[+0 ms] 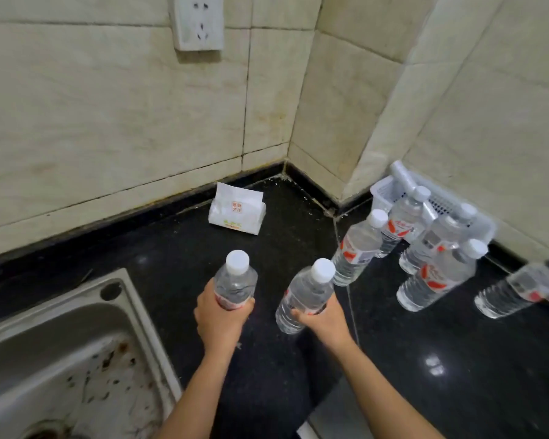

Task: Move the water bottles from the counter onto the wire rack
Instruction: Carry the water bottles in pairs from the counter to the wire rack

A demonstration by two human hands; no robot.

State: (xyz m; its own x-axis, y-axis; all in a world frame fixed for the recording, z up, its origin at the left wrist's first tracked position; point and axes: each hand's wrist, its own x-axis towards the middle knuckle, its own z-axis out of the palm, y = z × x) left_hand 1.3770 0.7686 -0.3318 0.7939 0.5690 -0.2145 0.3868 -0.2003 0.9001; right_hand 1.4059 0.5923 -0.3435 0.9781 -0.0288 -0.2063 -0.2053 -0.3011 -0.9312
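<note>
Left grip (224,315): fingers and thumb are wrapped round the lower half of the left bottle (236,282). The bottle is upright with its white cap on top, and the hand hides its base.
Right grip (322,321): closed round the label band of the right bottle (305,294), with the thumb lying across the front. The bottle tilts, its cap leaning up and to the right.
Clearance: the right bottle's base seems to sit just above the black worktop (425,359), though this is hard to judge from overhead.
Held pair: the two bottles are near each other but not touching, to the right of the sink.
Bottle cluster (438,277): four clear bottles with white caps and red-and-white labels stand close together on the worktop, to the right of the right grip.
Blurred bottle (520,288): on the worktop at the right edge of the view, smeared by motion.
Basket (382,193): white and perforated, against the wall just behind the cluster.
Tissue pack (236,210): white, near the far corner by the wall, well apart from both hands.
Sink (45,327): stained steel, to the left of the left grip.
Socket (198,22): white, on the tiled wall above.
</note>
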